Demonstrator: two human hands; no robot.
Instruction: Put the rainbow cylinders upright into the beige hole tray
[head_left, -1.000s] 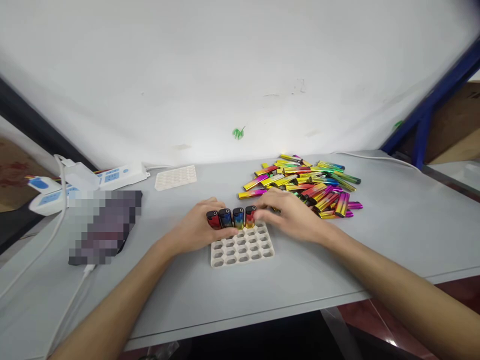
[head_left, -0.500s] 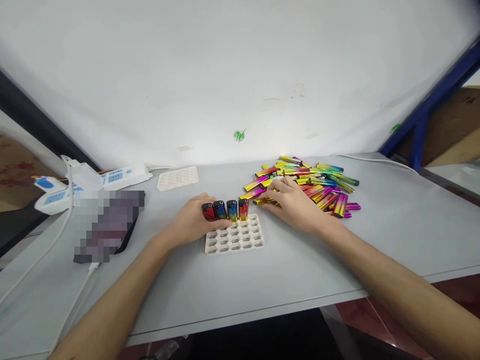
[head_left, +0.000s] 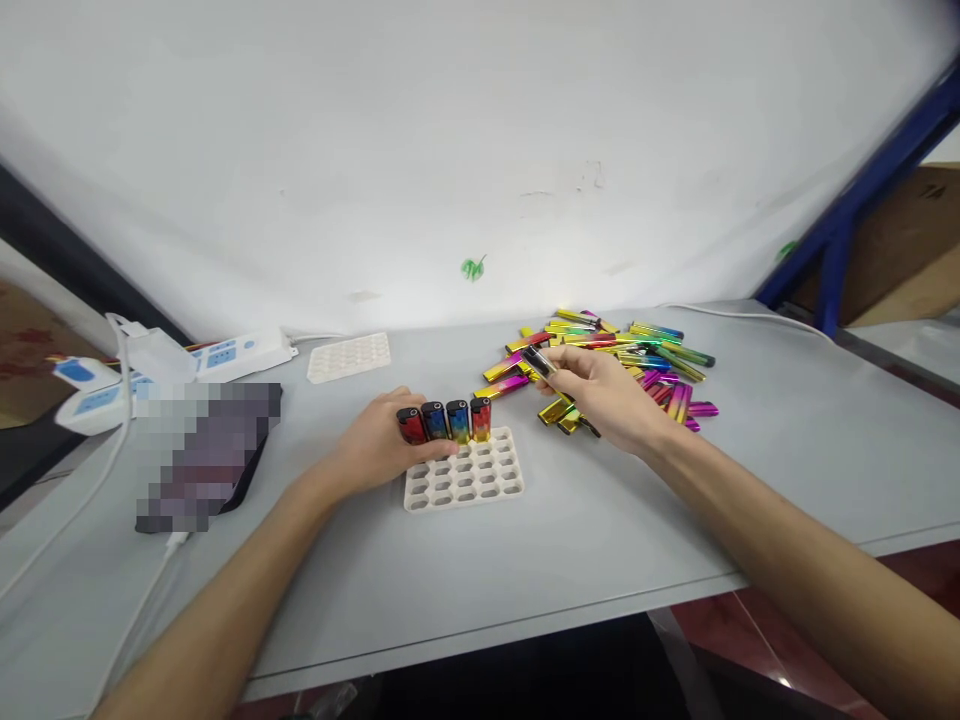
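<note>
My left hand (head_left: 375, 442) is at the left end of one white plastic tray (head_left: 466, 482), which lies on the grey table (head_left: 360, 590) with five pockets along its near edge. Four upright metallic lighters with black tops (head_left: 458, 423) stand side by side in it: two red ones outermost, two bluish ones between. My left thumb lies along their near side, with fingers behind the leftmost red one; the fingertips are hidden, so I cannot tell how firmly they press.

In my right hand (head_left: 600, 388), thumb and fingers pinch one black-topped lighter with a gold body (head_left: 543, 366), tilted above the edge of one pile of shiny multicoloured lighters (head_left: 681, 402). Those overlap too much to count.

One second white tray (head_left: 349, 358) lies near the wall (head_left: 390, 160), which bears one green mark (head_left: 472, 268) above the pile's left. Far left are two white power strips with blue sockets (head_left: 244, 352) and one dark, pixelated object (head_left: 214, 455), a white cable (head_left: 154, 590) at its near end.
</note>
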